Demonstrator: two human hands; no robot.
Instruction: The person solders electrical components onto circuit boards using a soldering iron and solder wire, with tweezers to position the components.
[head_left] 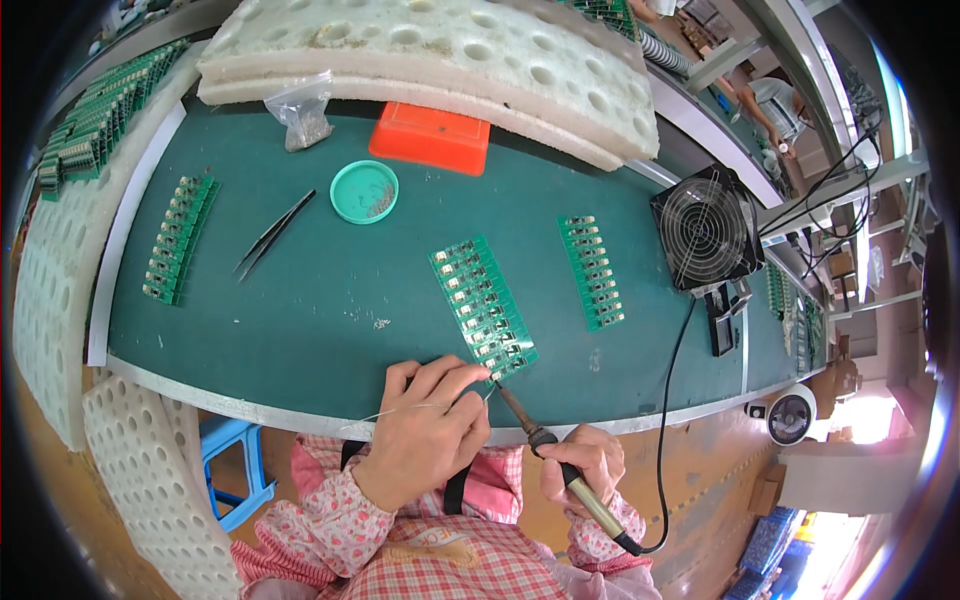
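A soldering iron (570, 478) is gripped in my right hand (588, 462), its tip touching or very close to the near end of a green circuit board panel (483, 305). My left hand (428, 425) is closed around a thin strand of solder wire (395, 409), and its fingertips rest at that same near corner of the panel. Rows of small pale components run along the panel. Whether the wire's end meets the iron's tip is too small to tell.
On the green table lie circuit board strips (592, 272) (180, 240), black tweezers (275, 235), a round teal dish (364, 192), a red tray (430, 138) and a plastic bag (302, 112). White foam (430, 60) borders the back. A black fan (706, 228) stands at right; another person (775, 108) works beyond.
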